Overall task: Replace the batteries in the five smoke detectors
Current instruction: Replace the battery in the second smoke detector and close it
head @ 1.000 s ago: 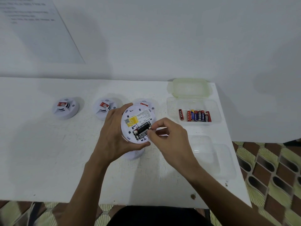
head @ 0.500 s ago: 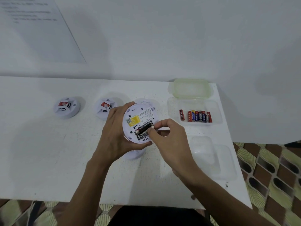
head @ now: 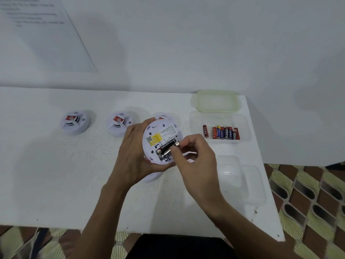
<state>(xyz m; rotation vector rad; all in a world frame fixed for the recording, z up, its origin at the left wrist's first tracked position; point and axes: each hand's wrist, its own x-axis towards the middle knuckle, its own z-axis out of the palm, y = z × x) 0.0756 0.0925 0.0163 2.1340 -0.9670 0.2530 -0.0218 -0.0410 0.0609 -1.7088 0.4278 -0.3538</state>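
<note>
Head view: over the middle of the desk (head: 56, 184) your left hand (head: 134, 152) grasps an upturned smoke detector (head: 162, 132) while your right hand (head: 196, 157) pinches one of two black batteries (head: 168, 144) in its bay, seemingly prising out old cells; next, lift its end clear.

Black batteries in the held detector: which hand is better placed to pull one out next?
Right. The right hand pinches at the black batteries; the left hand is busy gripping the smoke detector.
</note>
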